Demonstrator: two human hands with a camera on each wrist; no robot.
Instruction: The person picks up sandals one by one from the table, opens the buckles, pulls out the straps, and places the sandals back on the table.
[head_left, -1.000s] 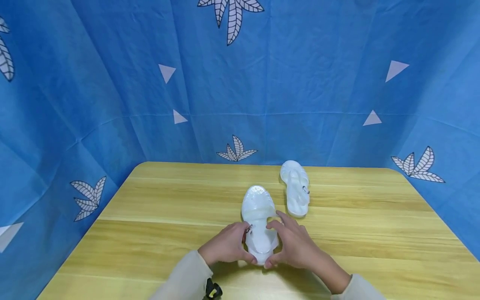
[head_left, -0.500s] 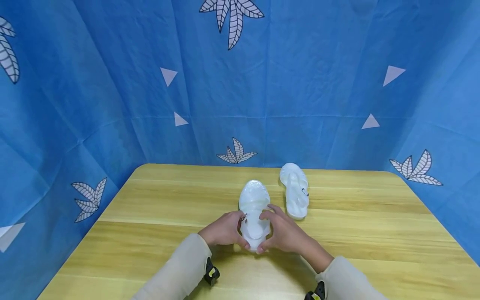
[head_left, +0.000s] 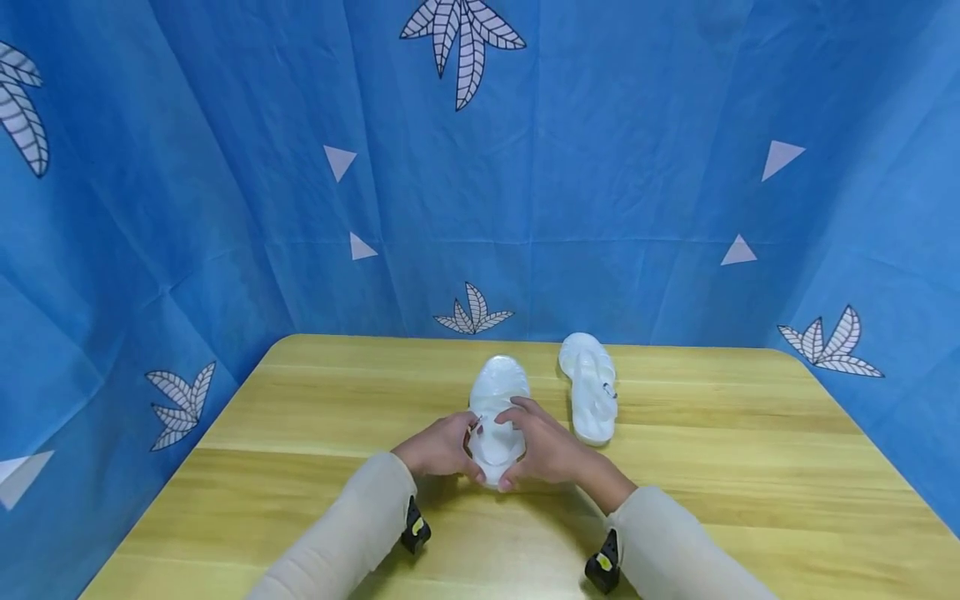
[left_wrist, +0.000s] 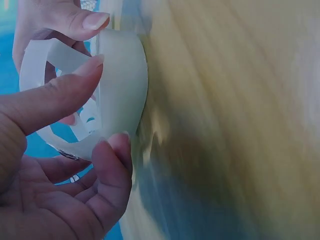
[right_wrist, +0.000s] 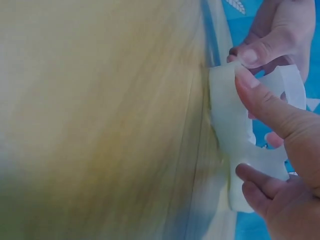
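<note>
A sandal is gripped at its heel by the left hand and right hand. Just beyond the right hand, a second sandal is seen lying apart on the table.

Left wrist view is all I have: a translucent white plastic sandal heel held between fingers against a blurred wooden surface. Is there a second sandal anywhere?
Observer: Yes, a matching translucent white plastic sandal lies on the light wooden table, apart from the held sandal, on its right.
Operator: Does the held one touch the table?
Observer: I cannot tell; the right hand and left hand cover its heel end.
Operator: What surrounds the table?
Observer: A blue cloth backdrop printed with white leaves and triangles.
</note>
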